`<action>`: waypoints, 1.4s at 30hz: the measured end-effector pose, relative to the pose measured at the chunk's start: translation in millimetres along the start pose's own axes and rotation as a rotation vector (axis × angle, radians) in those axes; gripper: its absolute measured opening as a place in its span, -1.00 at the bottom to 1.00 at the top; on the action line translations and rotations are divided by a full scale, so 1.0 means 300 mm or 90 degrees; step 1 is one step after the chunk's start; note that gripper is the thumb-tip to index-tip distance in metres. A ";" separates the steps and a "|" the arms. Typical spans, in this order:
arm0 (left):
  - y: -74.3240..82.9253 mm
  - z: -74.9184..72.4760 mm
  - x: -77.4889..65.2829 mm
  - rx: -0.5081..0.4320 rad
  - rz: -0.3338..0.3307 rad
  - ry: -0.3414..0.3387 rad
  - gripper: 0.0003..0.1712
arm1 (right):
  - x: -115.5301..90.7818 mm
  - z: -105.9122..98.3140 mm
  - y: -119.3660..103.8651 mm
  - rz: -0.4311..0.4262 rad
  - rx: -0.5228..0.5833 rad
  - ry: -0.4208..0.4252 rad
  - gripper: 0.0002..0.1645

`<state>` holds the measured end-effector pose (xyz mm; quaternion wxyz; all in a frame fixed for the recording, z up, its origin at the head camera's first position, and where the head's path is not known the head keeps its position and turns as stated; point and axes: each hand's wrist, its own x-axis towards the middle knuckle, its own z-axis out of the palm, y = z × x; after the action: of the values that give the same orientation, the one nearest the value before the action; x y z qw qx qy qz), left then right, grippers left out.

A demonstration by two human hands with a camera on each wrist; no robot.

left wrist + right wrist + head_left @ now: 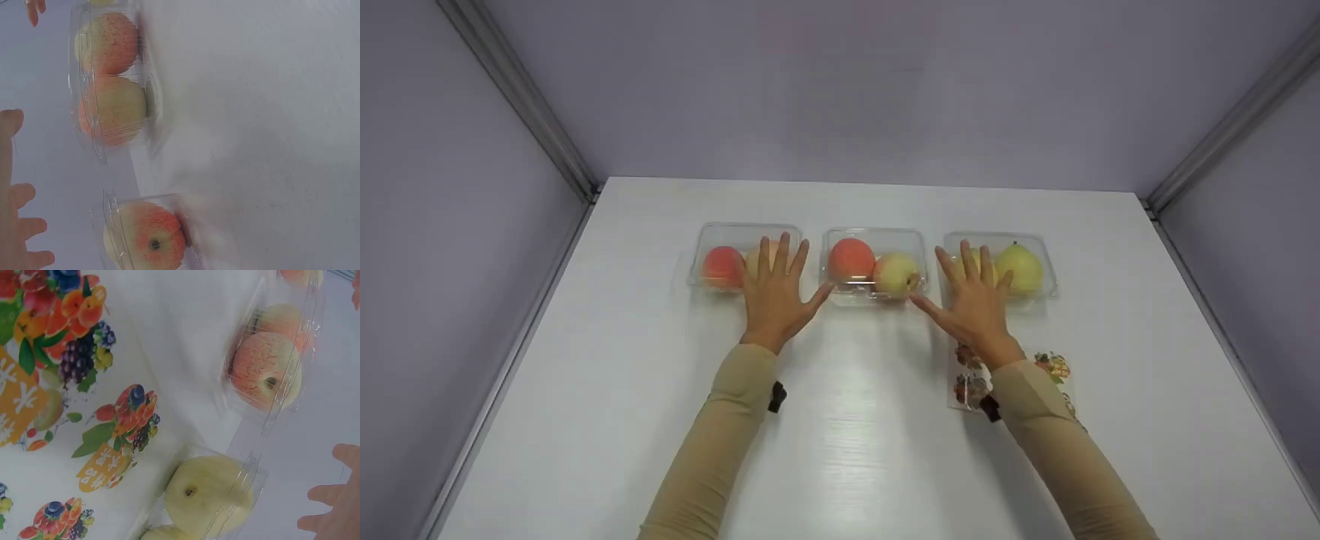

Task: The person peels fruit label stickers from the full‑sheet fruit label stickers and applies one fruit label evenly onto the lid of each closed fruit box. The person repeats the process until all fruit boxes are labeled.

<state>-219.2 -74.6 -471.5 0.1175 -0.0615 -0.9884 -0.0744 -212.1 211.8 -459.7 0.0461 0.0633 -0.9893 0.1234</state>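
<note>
My left hand (777, 300) is spread with straight fingers above the left clear plastic box (706, 234), its fingers overlapping the box in the head view. A red peach-like fruit (724, 268) and a paler one lie inside. Between my hands stands the middle clear box (915, 236), holding a reddish fruit (852, 259) and a yellowish-green fruit (895, 273). My right hand (976, 311), also with fingers spread, overlaps the right clear box (1039, 244), where two yellow-green pears (1020, 268) sit. Both hands hold nothing.
A sheet of fruit-print stickers (971, 386) lies on the white table (847, 450), partly hidden under my right forearm. Pale walls (855, 90) enclose the table at the back and both sides.
</note>
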 end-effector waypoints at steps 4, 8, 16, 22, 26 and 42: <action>-0.002 0.000 -0.011 -0.044 -0.001 0.003 -0.18 | -0.005 0.006 -0.010 -0.017 0.028 0.020 -0.01; -0.011 0.000 -0.025 -0.088 -0.007 0.019 -0.27 | -0.012 0.015 -0.022 -0.035 0.076 0.040 -0.09; -0.047 0.023 -0.061 -0.168 -0.021 0.101 -0.52 | -0.027 0.035 -0.053 -0.055 0.135 0.058 -0.31; -0.068 0.050 -0.084 -0.185 -0.014 0.195 -0.71 | -0.042 0.051 -0.068 -0.063 0.145 0.080 -0.43; -0.087 0.060 -0.087 -0.199 -0.016 0.241 -0.81 | -0.050 0.062 -0.080 -0.073 0.156 0.093 -0.50; -0.189 0.032 -0.099 -0.272 -0.146 0.201 -0.79 | -0.073 0.078 -0.124 -0.091 0.218 0.049 -0.62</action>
<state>-200.5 -131.9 -495.4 0.2453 0.0398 -0.9202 -0.3023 -187.2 172.5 -475.8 0.0809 0.1357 -0.9444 0.2885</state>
